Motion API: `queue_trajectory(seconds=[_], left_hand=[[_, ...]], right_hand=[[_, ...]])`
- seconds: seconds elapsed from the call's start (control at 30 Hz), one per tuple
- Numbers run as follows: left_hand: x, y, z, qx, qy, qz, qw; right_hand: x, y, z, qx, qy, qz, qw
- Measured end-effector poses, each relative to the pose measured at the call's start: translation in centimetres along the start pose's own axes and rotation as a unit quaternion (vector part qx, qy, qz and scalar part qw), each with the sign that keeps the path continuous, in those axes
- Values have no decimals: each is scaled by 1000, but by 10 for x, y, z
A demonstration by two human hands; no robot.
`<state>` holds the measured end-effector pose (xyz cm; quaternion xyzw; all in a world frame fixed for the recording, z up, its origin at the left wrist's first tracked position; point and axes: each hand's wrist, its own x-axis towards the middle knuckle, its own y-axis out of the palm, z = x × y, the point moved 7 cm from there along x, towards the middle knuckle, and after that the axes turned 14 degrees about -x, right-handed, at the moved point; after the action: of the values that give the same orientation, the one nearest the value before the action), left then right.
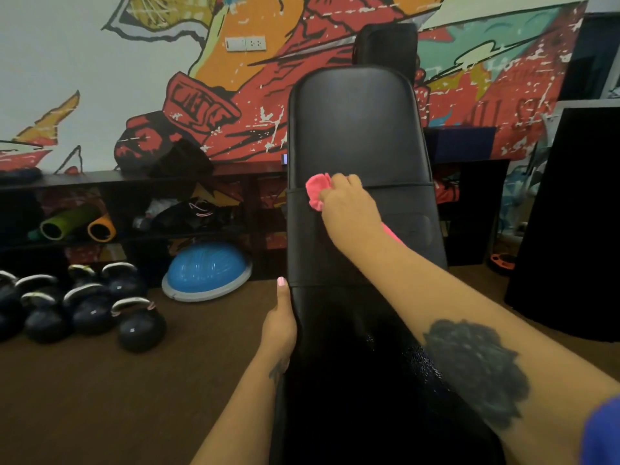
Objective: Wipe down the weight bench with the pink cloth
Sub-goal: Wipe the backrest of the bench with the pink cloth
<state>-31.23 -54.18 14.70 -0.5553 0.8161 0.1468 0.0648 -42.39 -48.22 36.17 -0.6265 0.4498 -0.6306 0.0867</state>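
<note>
Nearest you, your left hand (pixel 280 325) lay along the left edge of the weight bench (pixel 355 129), thumb stretched up the side; whether the other fingers curled under the pad could not be told. Farther up the black padding, your right hand (pixel 349 213) was bunched around the pink cloth (pixel 317 189), pressing it to the backrest at the seam, with a strip of cloth trailing below the wrist. Left of the bench, kettlebells (pixel 139 327) sat on the floor near a blue balance dome (pixel 208 271). Behind stood a low shelf (pixel 100 177) with rolled mats (pixel 72 221), and a painted mural wall (pixel 235 95).
</note>
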Motion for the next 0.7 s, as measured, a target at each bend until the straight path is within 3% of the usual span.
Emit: queue_trajectory(seconds=[0.07, 0.2, 0.27, 0.43, 0.5, 0.63, 0.7], left_hand=[[0, 0, -1, 1, 5, -3, 1000], [-1, 2, -1, -12, 30, 5, 999], [-3, 1, -2, -11, 30, 4, 999], [-6, 0, -3, -9, 11, -9, 1000], [-8, 0, -3, -23, 12, -10, 1000], [-9, 3, -4, -53, 32, 7, 998], [-7, 4, -5, -69, 17, 21, 997]], right_hand=[[2, -3, 19, 18, -34, -3, 999], [-37, 6, 32, 30, -191, 43, 980], [-50, 3, 9, 38, -179, 39, 982], [-24, 6, -26, 2, -37, 35, 999], [-26, 4, -6, 24, -58, 7, 998], [-78, 9, 24, 58, -184, 79, 978], [-99, 5, 12, 80, -200, 82, 973]])
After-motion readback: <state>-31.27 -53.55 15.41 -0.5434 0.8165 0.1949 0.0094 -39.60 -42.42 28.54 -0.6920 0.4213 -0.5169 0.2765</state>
